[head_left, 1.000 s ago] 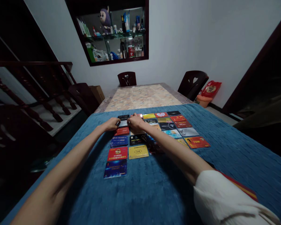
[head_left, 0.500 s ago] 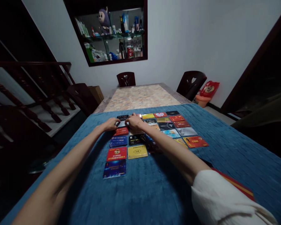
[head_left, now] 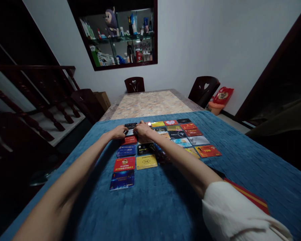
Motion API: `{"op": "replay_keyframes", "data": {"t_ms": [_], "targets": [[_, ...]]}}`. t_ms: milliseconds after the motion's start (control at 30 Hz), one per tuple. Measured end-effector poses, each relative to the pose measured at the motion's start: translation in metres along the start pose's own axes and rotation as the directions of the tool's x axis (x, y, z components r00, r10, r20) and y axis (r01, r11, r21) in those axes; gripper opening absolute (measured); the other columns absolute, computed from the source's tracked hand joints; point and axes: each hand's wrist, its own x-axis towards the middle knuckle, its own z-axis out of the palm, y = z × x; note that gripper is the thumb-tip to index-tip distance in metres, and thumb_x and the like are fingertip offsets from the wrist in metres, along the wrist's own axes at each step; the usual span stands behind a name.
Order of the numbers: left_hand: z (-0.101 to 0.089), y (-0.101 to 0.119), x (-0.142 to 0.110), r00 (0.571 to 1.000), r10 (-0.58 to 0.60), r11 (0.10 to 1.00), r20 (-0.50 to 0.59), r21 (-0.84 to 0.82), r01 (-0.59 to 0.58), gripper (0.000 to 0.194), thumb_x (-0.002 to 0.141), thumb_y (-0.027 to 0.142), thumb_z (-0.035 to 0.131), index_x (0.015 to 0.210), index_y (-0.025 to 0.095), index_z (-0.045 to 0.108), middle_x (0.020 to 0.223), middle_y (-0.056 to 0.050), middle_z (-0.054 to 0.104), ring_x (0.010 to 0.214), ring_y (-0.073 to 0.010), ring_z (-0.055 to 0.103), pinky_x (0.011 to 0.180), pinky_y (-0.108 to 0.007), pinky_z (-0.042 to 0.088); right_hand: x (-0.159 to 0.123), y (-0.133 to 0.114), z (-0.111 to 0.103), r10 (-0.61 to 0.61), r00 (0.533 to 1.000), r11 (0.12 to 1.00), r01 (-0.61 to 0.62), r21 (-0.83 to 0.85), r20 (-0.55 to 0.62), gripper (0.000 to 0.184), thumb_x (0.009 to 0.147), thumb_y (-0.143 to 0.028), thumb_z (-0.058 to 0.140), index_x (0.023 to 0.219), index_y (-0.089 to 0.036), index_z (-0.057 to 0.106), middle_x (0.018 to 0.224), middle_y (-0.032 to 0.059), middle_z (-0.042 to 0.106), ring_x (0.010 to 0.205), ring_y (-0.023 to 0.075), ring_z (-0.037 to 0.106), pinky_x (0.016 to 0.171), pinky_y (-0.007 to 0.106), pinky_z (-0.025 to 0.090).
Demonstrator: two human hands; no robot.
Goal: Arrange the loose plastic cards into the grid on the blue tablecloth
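Note:
At the far left corner of the laid-out cards, my left hand [head_left: 118, 132] is closed, its fingertips at the left edge of a pale silver card [head_left: 131, 131]. My right hand [head_left: 141, 129] is closed at that card's right edge, partly covering neighbouring cards. Just beyond lies a black card [head_left: 130, 125]. Nearer me in the same column are a red card [head_left: 129, 140], a blue card [head_left: 126, 151], a red card with a round picture [head_left: 124, 164] and a dark blue card [head_left: 122, 180]. My right forearm hides some cards in the middle.
Several more cards spread to the right, including an orange-red one [head_left: 208, 151] and a grey one [head_left: 198, 140]. They lie on a blue cloth [head_left: 150, 207]. A red and yellow item [head_left: 248, 195] sits by my right sleeve. Dark chairs [head_left: 204, 90] stand around the table.
The hands stay at the pale card with almost no movement. The whole view has shifted very slightly.

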Motion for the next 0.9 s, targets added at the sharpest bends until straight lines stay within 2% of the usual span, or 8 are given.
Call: {"op": "replay_keyframes", "data": {"t_ms": [267, 500, 700, 900], "targets": [[0.003, 0.001, -0.001, 1.0, -0.014, 1.0, -0.024, 0.008, 0.014, 0.051, 0.058, 0.014, 0.064, 0.107, 0.02, 0.074, 0.108, -0.007, 0.071, 0.099, -0.0258, 0.067, 0.083, -0.027, 0.053, -0.005, 0.004, -0.002, -0.037, 0.999, 0.999, 0.037, -0.015, 0.0, 0.031, 0.082, -0.018, 0.061, 0.11, -0.023, 0.074, 0.126, 0.0105, 0.067, 0.121, 0.0315, 0.044, 0.093, 0.042, 0.04], [0.003, 0.007, -0.007, 0.992, -0.059, 0.997, -0.111, 0.032, 0.063, 0.04, 0.063, 0.011, 0.063, 0.1, 0.019, 0.074, 0.104, -0.009, 0.072, 0.099, -0.026, 0.065, 0.082, -0.028, 0.052, -0.014, 0.011, -0.005, -0.059, 0.995, 0.998, 0.058, -0.012, -0.082, 0.034, 0.089, -0.02, 0.056, 0.119, -0.026, 0.07, 0.129, 0.0069, 0.065, 0.118, 0.0285, 0.044, 0.088, 0.038, 0.037], [-0.004, 0.024, -0.024, 0.96, -0.087, 0.993, -0.264, 0.051, 0.104, 0.038, 0.077, 0.011, 0.052, 0.111, 0.013, 0.07, 0.106, -0.013, 0.07, 0.104, -0.0296, 0.062, 0.087, -0.034, 0.05, -0.045, 0.019, -0.016, -0.049, 0.984, 0.999, 0.046, -0.024, -0.17, 0.028, 0.097, -0.024, 0.048, 0.113, -0.022, 0.07, 0.121, 0.0094, 0.067, 0.114, 0.0283, 0.044, 0.081, 0.036, 0.032], [-0.006, 0.053, -0.041, 0.942, -0.046, 0.997, -0.333, 0.049, 0.066, 0.026, 0.086, 0.015, 0.047, 0.096, 0.014, 0.071, 0.101, -0.013, 0.07, 0.1, -0.0278, 0.061, 0.082, -0.033, 0.047, -0.089, 0.034, -0.019, -0.061, 0.971, 0.998, 0.055, -0.03, -0.23, 0.027, 0.098, -0.019, 0.046, 0.107, -0.021, 0.071, 0.114, 0.0096, 0.068, 0.111, 0.0262, 0.043, 0.079, 0.035, 0.029]]}}
